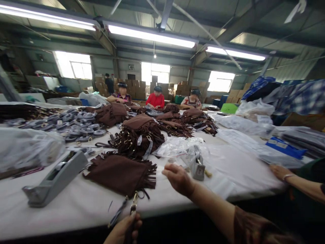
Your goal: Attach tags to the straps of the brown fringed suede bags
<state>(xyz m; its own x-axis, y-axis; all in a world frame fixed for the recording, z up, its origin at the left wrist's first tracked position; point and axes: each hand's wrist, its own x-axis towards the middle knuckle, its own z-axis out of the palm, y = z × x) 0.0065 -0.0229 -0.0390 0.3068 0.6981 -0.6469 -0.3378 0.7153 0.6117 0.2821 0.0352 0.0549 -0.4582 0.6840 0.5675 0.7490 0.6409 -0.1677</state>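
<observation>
While gripping the strap (132, 212) in the left hand (125, 228), apparently handling its clasp (134, 200), likely need steadiness next, but cannot tell the right hand's (179, 179) grip.

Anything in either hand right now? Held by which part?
Left hand: a dark strap, gripped right next to its metal clasp. Right hand: nothing visible in it, though the palm side is hidden.

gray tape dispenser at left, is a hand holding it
No, that gray tape dispenser sits on the white table, apart from both the left hand and the right hand.
</observation>
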